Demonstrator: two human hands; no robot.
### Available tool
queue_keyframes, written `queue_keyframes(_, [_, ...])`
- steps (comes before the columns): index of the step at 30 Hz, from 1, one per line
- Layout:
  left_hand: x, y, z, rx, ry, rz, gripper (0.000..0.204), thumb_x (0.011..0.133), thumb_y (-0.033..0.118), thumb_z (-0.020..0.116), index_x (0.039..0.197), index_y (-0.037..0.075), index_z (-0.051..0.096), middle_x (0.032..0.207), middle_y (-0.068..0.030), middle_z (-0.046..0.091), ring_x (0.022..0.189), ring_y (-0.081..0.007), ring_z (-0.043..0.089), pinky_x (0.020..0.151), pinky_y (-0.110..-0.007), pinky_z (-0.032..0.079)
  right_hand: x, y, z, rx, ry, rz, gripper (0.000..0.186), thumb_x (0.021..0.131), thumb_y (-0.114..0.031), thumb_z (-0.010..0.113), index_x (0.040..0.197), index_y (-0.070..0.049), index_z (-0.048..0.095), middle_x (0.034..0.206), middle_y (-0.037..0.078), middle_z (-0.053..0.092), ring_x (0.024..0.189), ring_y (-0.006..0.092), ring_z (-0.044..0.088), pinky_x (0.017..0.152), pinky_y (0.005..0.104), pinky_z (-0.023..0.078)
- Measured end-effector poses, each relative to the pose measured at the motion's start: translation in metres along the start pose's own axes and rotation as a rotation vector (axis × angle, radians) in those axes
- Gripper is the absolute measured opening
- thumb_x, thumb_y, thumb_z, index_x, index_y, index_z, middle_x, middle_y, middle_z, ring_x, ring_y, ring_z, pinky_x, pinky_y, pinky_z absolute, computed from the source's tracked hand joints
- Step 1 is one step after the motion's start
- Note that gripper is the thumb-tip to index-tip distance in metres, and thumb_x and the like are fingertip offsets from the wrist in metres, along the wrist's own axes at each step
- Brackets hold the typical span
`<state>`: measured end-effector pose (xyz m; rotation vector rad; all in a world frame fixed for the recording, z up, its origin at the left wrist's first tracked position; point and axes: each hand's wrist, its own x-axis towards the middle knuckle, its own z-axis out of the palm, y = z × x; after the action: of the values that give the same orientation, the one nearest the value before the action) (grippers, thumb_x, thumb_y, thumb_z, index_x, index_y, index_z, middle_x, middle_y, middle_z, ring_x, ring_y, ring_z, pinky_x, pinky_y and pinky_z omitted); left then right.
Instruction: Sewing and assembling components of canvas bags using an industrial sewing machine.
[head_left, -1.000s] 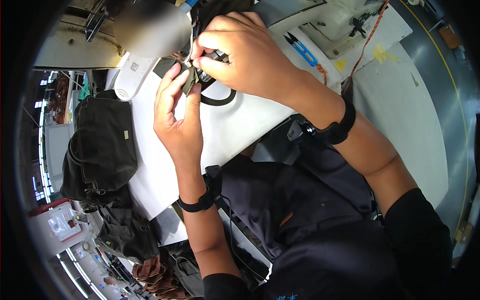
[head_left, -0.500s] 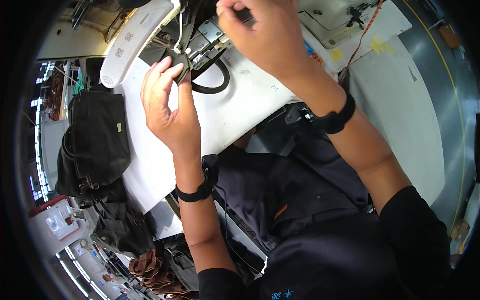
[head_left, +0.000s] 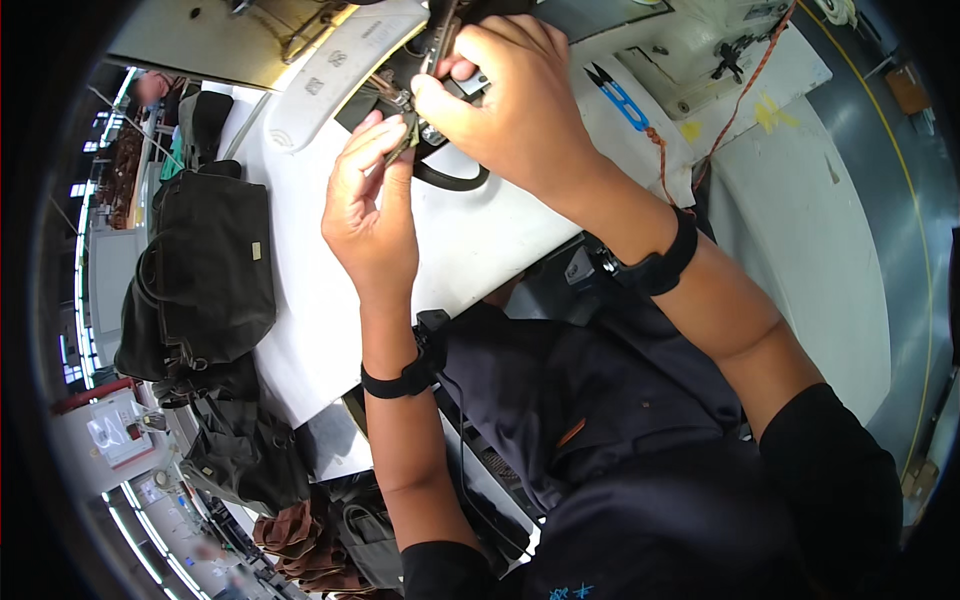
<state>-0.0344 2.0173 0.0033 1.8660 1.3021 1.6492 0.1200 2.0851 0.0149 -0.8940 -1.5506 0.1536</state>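
Note:
Beneath the head of a sewing machine (head_left: pixel 345 55), my left hand (head_left: pixel 375 215) pinches the edge of a dark olive bag piece (head_left: pixel 401 150) between thumb and fingers. A black looped handle (head_left: pixel 455 182) sticks out from under the work, curving over the white table. My right hand (head_left: pixel 520 100) is bent over the same spot, thumb and fingers closed beside the machine's needle area. Whatever lies in its grasp is hidden by the fingers. A narrow dark strip with a metallic edge (head_left: pixel 438 45) rises just beyond the right thumb; its kind is unclear.
Blue-handled thread snips (head_left: pixel 620 100) on an orange cord (head_left: pixel 658 160) lie right of my right hand. A dark bag (head_left: pixel 215 265) stands at the left table edge, with more dark bags (head_left: pixel 245 455) and brown pieces (head_left: pixel 300 540) below. The white tabletop (head_left: pixel 470 240) ends before my lap.
My right hand has come down and left to the work, uncovering the thread snips. My left hand still pinches the bag piece; the view has shifted slightly.

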Motion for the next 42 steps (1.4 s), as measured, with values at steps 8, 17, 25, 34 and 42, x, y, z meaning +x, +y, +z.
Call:
queue_keyframes(8, [-0.003,0.001,0.004,0.188,0.078,0.131,0.020,0.089,-0.010,0.070,0.107,-0.001,0.073,0.112,-0.0132,0.073,0.118,-0.0300,0.067,0.100,-0.039,0.053,-0.002,-0.002,-0.004,-0.019,-0.059,-0.028,0.020,0.082,-0.021,0.076,0.075,-0.008,0.062,0.078,0.002,0.062,0.087,0.0242,0.057,0.091,0.0400,0.038])
queue_keyframes(17, [-0.003,0.004,0.010,0.217,0.114,0.137,0.021,0.087,-0.011,0.071,0.105,-0.001,0.073,0.108,-0.0123,0.074,0.113,-0.0318,0.068,0.101,-0.041,0.051,-0.002,-0.003,-0.008,-0.010,-0.046,-0.027,0.021,0.085,-0.021,0.074,0.076,-0.009,0.060,0.079,0.003,0.057,0.088,0.0253,0.055,0.092,0.0389,0.037])
queue_keyframes(25, [-0.004,0.007,0.014,0.295,0.116,0.204,0.025,0.087,-0.011,0.070,0.110,0.000,0.071,0.109,-0.0129,0.073,0.113,-0.0333,0.068,0.102,-0.044,0.052,-0.011,-0.014,-0.028,0.004,-0.023,-0.091,0.008,0.088,-0.015,0.069,0.090,-0.007,0.066,0.092,0.007,0.063,0.096,0.0287,0.057,0.097,0.0414,0.039])
queue_keyframes(34, [-0.013,0.008,0.008,0.459,0.046,0.333,0.043,0.084,-0.012,0.069,0.124,0.001,0.070,0.120,-0.0152,0.064,0.113,-0.0324,0.065,0.099,-0.041,0.053,-0.035,-0.027,-0.031,0.754,-0.482,0.702,0.027,0.103,-0.019,0.055,0.101,0.004,0.069,0.084,0.006,0.070,0.078,0.0111,0.064,0.075,0.0272,0.053])
queue_keyframes(42, [-0.008,0.016,0.007,0.687,0.043,0.454,0.043,0.080,-0.009,0.071,0.121,0.002,0.072,0.112,-0.0119,0.066,0.103,-0.0304,0.066,0.090,-0.041,0.053,-0.023,-0.036,-0.033,0.837,-0.457,0.830,0.024,0.101,-0.020,0.064,0.089,-0.001,0.071,0.080,0.004,0.070,0.066,0.0057,0.057,0.056,0.0217,0.046])
